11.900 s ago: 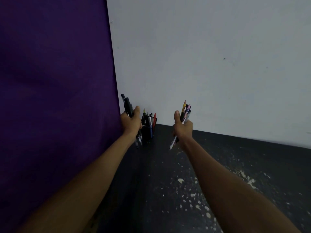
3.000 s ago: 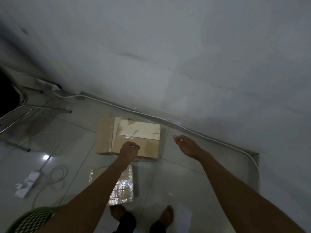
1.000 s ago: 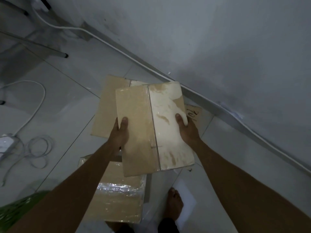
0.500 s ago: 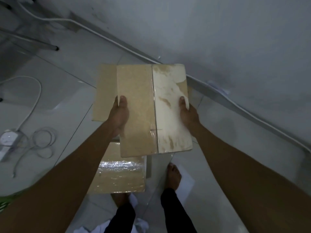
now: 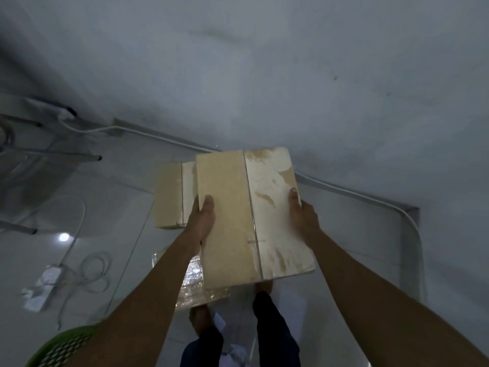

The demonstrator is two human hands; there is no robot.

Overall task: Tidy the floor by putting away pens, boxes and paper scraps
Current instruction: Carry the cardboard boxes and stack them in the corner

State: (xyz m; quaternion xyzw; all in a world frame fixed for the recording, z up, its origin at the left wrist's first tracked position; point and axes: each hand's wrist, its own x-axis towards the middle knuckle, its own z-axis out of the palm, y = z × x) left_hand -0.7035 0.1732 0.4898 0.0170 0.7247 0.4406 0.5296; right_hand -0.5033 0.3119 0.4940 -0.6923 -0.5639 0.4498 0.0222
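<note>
A taped cardboard box [image 5: 248,215] with a torn white patch on its top is lifted in front of me. My left hand [image 5: 202,221] grips its left side, thumb on top. My right hand [image 5: 303,217] grips its right side, thumb on top as well. Beneath it, by the wall, a second cardboard box [image 5: 169,197] lies on the tiled floor. A third box wrapped in clear plastic [image 5: 193,284] lies nearer to my feet, partly hidden by my left arm. White paper scraps [image 5: 235,352] lie between my legs.
A green plastic basket [image 5: 60,348] shows at the bottom left. A white power strip [image 5: 43,286] with coiled cables lies on the floor to the left. Metal chair legs [image 5: 53,154] stand at the far left. A white cable [image 5: 344,192] runs along the wall's base.
Over the last second the box came up off the lower box and stays gripped by both hands. The view tilted up, showing more wall.
</note>
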